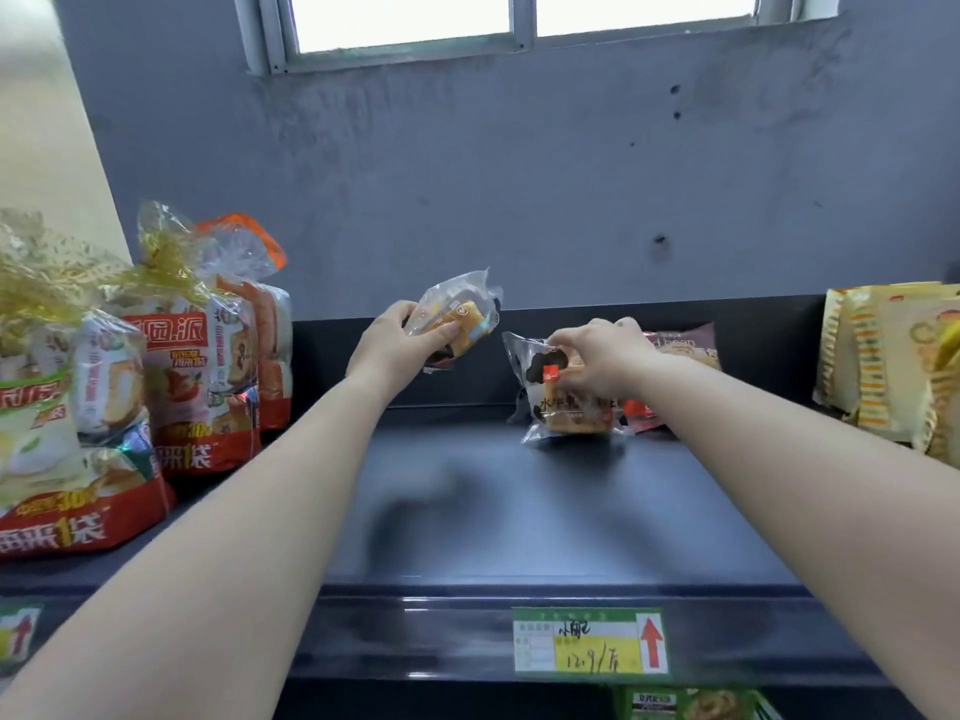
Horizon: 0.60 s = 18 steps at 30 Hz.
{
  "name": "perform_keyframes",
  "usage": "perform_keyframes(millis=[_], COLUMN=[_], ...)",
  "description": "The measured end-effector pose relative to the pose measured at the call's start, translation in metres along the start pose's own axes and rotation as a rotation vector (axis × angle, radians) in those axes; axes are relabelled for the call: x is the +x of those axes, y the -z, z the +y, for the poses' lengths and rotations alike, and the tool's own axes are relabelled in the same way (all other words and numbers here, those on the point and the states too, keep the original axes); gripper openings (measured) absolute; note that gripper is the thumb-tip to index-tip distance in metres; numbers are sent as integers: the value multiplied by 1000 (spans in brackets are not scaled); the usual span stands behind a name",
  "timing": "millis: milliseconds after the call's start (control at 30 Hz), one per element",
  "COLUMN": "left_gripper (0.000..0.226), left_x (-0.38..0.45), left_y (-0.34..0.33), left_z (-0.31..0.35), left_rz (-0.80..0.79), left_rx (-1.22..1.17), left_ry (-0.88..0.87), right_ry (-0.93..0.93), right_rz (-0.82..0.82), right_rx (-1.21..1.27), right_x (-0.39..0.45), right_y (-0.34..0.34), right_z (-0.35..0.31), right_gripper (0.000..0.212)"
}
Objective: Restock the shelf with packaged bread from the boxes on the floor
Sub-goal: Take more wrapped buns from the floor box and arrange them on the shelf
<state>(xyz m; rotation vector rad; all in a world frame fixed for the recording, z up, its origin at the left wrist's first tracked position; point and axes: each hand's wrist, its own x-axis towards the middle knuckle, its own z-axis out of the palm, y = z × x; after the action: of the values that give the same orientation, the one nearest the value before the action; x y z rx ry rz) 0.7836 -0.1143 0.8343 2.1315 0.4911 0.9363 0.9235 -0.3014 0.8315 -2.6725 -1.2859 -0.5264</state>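
My left hand (396,341) holds a small clear-wrapped bread pack (457,317) in the air above the dark shelf (493,511). My right hand (602,358) grips the top of a second small bread pack (563,402), which stands upright on the shelf near the back. Just behind it leans a reddish-brown bread pack (680,350), partly hidden by my right hand and wrist. No boxes or floor are in view.
Large bags of sliced bread (192,366) crowd the shelf's left side. Yellow striped packages (888,366) stand at the right end. A green and yellow price label (589,641) sits on the shelf's front edge. A grey wall and a window rise behind.
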Motion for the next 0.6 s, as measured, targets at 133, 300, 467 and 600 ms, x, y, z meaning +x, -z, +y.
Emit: perform_keyframes(millis=[133,300,467,600], left_gripper=[27,32,45,56], left_x=[5,3,-4,-8], left_y=[7,1,-28,-45], left_z=[15,33,48,57], left_rz=[-22,-195,-446,-541], left_rx=[-132,-304,-318,-264], left_ry=[18,65,25,22], right_ry=[-9,-28,-9,-20], right_rz=[57,338,164,258], right_rx=[-32,603,1194,1394], right_x=[6,0,-14,-23], right_y=[-12,0,22,25], right_z=[9,11,15,23], right_gripper=[73,91,62,98])
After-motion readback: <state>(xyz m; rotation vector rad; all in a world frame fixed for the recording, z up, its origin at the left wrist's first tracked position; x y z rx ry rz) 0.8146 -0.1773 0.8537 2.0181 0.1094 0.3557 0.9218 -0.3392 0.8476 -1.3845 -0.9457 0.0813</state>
